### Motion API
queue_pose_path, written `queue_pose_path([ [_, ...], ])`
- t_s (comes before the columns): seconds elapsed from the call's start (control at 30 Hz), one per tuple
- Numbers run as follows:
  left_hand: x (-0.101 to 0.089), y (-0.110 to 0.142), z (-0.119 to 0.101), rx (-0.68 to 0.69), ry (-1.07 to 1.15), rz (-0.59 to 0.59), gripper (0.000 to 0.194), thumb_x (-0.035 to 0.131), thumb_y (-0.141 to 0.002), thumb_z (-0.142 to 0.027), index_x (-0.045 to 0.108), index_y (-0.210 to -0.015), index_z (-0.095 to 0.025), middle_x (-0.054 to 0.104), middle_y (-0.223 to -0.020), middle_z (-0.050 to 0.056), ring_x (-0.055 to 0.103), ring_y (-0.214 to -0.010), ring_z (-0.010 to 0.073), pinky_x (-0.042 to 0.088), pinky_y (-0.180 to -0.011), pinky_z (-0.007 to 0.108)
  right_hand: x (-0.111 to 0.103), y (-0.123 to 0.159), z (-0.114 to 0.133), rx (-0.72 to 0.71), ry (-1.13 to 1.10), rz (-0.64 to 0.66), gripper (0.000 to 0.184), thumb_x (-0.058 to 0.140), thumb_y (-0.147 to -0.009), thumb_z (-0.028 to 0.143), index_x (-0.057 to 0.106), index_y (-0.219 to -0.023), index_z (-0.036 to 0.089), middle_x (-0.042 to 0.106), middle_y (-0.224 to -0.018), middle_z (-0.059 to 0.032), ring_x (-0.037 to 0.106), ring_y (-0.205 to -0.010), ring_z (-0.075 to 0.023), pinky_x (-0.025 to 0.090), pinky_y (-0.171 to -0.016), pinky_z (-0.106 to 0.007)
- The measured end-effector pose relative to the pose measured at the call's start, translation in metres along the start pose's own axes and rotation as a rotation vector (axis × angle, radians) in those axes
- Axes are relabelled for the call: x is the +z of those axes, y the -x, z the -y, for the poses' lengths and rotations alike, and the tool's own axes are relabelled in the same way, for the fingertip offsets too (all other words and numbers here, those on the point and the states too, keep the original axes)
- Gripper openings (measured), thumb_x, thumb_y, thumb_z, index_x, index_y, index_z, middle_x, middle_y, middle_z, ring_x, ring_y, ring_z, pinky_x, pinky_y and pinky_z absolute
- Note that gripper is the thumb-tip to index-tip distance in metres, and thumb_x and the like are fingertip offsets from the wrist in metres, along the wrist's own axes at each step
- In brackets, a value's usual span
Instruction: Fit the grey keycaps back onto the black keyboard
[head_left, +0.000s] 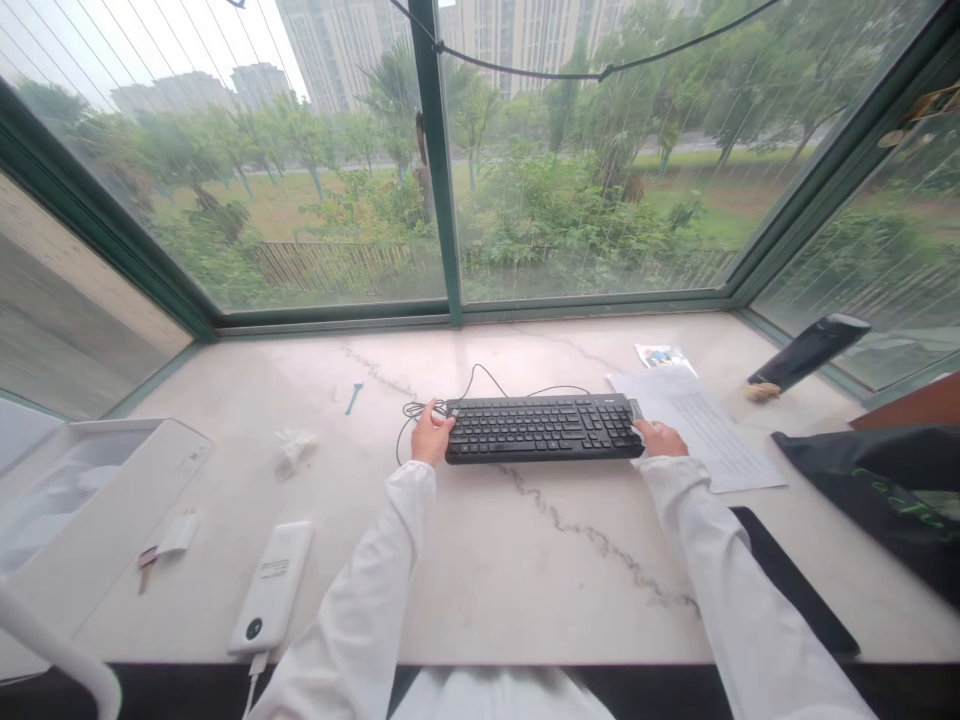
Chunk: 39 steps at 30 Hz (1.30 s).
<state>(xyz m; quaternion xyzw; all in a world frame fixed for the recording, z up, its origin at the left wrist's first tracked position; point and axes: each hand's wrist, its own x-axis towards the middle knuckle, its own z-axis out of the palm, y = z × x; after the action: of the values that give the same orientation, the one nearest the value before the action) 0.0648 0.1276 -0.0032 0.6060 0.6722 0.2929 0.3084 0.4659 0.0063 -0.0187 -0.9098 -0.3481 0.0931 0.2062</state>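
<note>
A black keyboard (544,428) with a number pad lies level above the pale marble-patterned surface, its long side facing me. My left hand (432,436) is closed on its left edge, thumb towards the keys. At the opposite end my right hand (661,438) grips the right edge. A small silvery piece (635,409) shows just above the right fingers; I cannot make out what it is. Behind the keyboard runs a thin black cable (489,374), bunched in loops beside my left hand. Whether the keyboard touches the surface cannot be told.
Left: an open white box (142,470), a white power bank (273,585) with a cable, a key (147,570), crumpled plastic (292,450) and a blue strip (354,398). Right: printed paper (701,425), a black pad (795,580), a dark bag (877,490) and a propped phone (814,350). Windows stand behind.
</note>
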Motion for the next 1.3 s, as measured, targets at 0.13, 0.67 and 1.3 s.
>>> queue_pose_path([
  [0.13,0.015,-0.018,0.001,-0.012,-0.004,0.04,0.06,0.062,-0.076,-0.035,0.044,-0.132,-0.021,0.065,-0.078,0.001,0.06,-0.08,0.0162,0.044,-0.077,0.026,0.006,-0.007,0.003,0.037,0.002,0.061,0.048,0.036,-0.079,0.05,0.065,-0.095,0.015,0.061,-0.086,-0.0122,0.057,-0.087,-0.0232,0.041,-0.074,-0.031],
  [0.67,0.01,-0.013,0.019,-0.009,-0.07,0.087,0.056,0.059,-0.078,-0.028,0.042,-0.131,-0.026,0.067,-0.082,0.0,0.062,-0.081,0.0159,0.042,-0.078,0.026,-0.004,0.036,-0.022,0.0,0.142,-0.036,0.042,0.042,-0.081,0.05,0.059,-0.106,0.02,0.053,-0.107,-0.0111,0.053,-0.099,-0.0242,0.036,-0.086,-0.036],
  [1.3,0.009,0.0,0.008,0.054,-0.548,-0.085,0.056,0.05,-0.083,-0.04,0.032,-0.135,-0.03,0.033,-0.13,0.015,0.057,-0.095,0.0251,0.044,-0.075,0.037,-0.005,0.069,-0.061,-0.149,0.304,-0.017,0.028,0.052,-0.083,0.039,0.062,-0.108,0.035,0.049,-0.107,-0.0012,0.054,-0.076,-0.0121,0.032,-0.086,-0.035],
])
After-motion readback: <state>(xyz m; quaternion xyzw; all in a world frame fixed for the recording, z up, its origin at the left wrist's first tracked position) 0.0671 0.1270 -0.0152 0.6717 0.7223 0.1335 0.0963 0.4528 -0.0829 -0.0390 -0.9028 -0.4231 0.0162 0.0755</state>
